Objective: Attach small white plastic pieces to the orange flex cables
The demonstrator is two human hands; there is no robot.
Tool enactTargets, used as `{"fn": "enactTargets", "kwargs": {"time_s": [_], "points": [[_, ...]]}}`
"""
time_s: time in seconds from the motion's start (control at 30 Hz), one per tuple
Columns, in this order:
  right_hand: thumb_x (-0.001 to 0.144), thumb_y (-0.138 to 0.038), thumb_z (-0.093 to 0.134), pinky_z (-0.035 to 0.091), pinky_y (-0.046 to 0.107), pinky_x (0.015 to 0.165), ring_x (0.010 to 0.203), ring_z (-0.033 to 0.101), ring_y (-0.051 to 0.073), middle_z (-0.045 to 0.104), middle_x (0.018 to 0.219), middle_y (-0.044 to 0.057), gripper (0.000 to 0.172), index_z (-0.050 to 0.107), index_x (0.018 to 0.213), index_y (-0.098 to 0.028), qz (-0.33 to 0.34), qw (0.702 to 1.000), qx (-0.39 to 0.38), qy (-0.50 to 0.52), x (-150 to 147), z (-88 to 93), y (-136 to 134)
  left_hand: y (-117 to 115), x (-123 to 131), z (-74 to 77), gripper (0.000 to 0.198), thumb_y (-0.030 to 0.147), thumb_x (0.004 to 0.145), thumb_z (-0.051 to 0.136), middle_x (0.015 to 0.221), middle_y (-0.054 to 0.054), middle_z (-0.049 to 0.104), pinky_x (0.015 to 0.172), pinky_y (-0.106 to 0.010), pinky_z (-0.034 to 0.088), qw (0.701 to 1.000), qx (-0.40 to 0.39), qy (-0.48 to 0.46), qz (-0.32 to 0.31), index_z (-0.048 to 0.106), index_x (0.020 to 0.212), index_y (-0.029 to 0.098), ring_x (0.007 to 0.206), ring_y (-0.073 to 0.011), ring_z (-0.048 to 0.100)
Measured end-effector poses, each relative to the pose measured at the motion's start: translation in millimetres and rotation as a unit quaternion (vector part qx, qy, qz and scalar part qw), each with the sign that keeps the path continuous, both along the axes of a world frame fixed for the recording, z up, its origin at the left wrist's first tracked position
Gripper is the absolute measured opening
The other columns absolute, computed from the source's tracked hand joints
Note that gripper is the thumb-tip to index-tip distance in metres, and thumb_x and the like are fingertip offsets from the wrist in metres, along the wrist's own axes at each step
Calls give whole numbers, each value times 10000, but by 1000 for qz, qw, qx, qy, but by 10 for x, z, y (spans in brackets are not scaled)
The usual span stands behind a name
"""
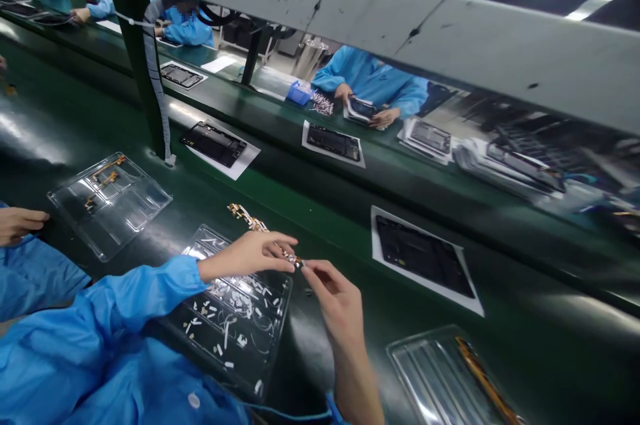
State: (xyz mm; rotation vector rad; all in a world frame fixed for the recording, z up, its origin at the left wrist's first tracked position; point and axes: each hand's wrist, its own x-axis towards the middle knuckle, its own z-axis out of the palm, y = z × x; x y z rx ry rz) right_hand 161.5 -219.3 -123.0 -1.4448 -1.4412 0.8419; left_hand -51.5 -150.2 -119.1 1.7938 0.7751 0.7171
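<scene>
Head view: a green conveyor belt (350,225) runs across, with the person's two hands meeting above its near edge.
Left hand (250,253): blue sleeve, fingers narrowed to a pinch on a thin gold and black cable strip (260,228).
Right hand (335,298): bare forearm, thumb and forefinger pinched on the strip's near end, just beside the left fingertips.
Strip position: held above the belt, its far end trailing up and left over a clear tray.
Tray of bits (235,318): clear plastic, under the left wrist, holding small white scraps.
Right tray (440,372): clear, near the bottom edge, a gold strip lying in it.
Black tablet (423,255): lies on white paper, beyond the right hand.
Neighbour: another person's hand (17,224) rests at the left edge, near a third clear tray (110,202).
</scene>
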Motion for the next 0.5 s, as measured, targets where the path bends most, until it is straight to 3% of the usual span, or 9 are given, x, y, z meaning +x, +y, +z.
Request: {"fn": "enactTargets", "kwargs": {"time_s": [0.07,0.13,0.23,0.3,0.4,0.5], "points": [[879,-409,727,549,303,772,839,678,211,713,878,50,204,742,905,-208,10,1000,-7,15,-136,50,-130,-209,-11,89,237,312,936,700,1051,-54,782,846,-266,559,994,-81,-57,38,750,1121,173,966,-188,732],[869,-401,739,561,293,769,825,684,207,724,893,55,219,752,973,-209,17,1000,-13,21,-262,76,-245,-372,-63,155,149,284,924,711,981,-25,794,842,-257,557,992,-86,-62,67,786,1015,194,937,-182,737],[876,-402,729,572,288,807,877,700,217,744,988,73,243,764,1040,-226,31,999,-10,1,-397,84,-378,-511,-183,208,115,256,928,713,942,-14,789,865,-260,546,996,-31,-49,61,792,997,209,907,-169,733],[888,-415,710,575,272,790,883,708,223,749,999,79,221,781,983,-229,27,999,4,-24,-443,74,-436,-551,-261,212,115,253,924,722,971,-32,772,880,-265,543,997,1,-48,65,793,998,202,913,-165,719],[876,-433,716,565,233,658,804,712,215,752,948,73,230,794,952,-230,11,999,10,-45,-459,33,-469,-570,-342,182,205,269,901,753,1007,-52,751,872,-259,557,995,1,-62,77,768,1089,189,923,-163,707],[860,-423,736,570,229,689,823,723,221,757,949,61,211,793,943,-238,47,998,-17,-43,-454,-35,-444,-570,-391,134,158,274,936,709,992,-51,757,901,-264,554,997,16,-43,63,760,1049,176,934,-161,709]]}}
